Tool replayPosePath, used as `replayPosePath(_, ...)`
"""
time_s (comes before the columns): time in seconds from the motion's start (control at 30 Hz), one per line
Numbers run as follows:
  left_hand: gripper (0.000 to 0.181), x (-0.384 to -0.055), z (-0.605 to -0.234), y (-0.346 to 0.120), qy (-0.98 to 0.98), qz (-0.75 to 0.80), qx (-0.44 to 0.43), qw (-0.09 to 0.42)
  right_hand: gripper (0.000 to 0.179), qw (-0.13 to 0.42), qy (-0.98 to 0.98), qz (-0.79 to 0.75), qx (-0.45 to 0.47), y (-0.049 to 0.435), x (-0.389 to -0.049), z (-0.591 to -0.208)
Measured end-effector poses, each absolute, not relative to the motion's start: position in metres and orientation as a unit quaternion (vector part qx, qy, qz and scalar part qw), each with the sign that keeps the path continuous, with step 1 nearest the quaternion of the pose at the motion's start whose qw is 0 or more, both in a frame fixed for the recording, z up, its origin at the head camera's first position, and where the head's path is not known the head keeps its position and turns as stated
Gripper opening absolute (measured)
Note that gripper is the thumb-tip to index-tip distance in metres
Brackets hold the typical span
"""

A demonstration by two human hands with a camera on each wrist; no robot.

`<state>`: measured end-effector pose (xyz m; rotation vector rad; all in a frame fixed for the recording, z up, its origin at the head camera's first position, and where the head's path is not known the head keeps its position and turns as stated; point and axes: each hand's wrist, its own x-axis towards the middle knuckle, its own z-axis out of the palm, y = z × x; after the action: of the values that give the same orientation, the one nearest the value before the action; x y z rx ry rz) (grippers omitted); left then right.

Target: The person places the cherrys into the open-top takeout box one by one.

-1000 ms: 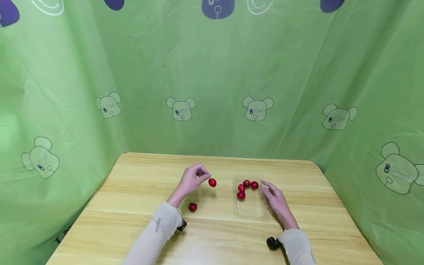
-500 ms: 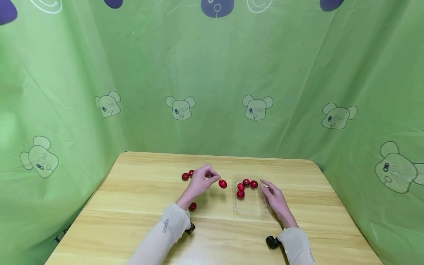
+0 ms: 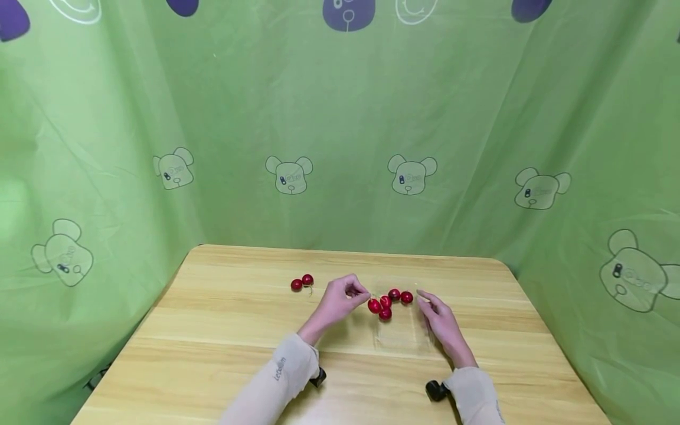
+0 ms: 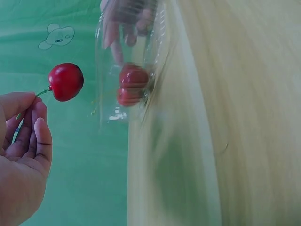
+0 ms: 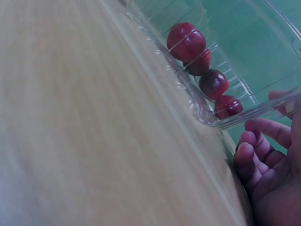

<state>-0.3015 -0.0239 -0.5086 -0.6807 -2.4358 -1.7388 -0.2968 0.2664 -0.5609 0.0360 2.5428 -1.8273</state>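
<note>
My left hand (image 3: 336, 302) pinches the green stem of a red cherry (image 4: 66, 82) between thumb and fingertips. In the head view this cherry hangs at the left edge of a clear plastic container (image 5: 244, 42). Several dark red cherries (image 5: 214, 84) lie inside the container, bunched toward its far left part. My right hand (image 3: 443, 324) rests beside the container's right wall. In the right wrist view its fingers (image 5: 249, 157) are loosely bent, with one digit at the container's rim.
Two cherries (image 3: 301, 283), one with a stem, lie on the wooden table (image 3: 223, 319) at the back left. Behind the table hangs a green curtain (image 3: 340, 212) with bear prints. A black wrist camera (image 3: 437, 391) sits at the right cuff.
My left hand has moved right with the cherry, from left of the container to its left edge. The single cherry near my left forearm is now hidden. My right hand has stayed in place.
</note>
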Motion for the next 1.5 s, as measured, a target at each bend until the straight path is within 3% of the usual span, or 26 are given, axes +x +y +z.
replayPosePath(0.2, 0.008, -0.302, -0.513, -0.016, -0.795, -0.563, -0.225, 0.019, 0.054, 0.008, 0.808, -0.589, 0.012, 0.269, -0.300, -0.566)
replayPosePath(0.43, 0.009, -0.303, -0.519, -0.008, -0.799, -0.559, -0.223, 0.012, 0.049, 0.025, 0.809, -0.587, 0.005, 0.262, -0.287, -0.541)
replayPosePath(0.7, 0.008, -0.300, -0.522, -0.001, -0.811, -0.531, -0.243, 0.005, 0.048, 0.021, 0.803, -0.596, 0.005, 0.260, -0.284, -0.536)
replayPosePath(1.5, 0.014, -0.296, -0.531, 0.005, -0.849, -0.458, -0.263, 0.026, 0.049, 0.021, 0.802, -0.597, 0.002, 0.260, -0.283, -0.536)
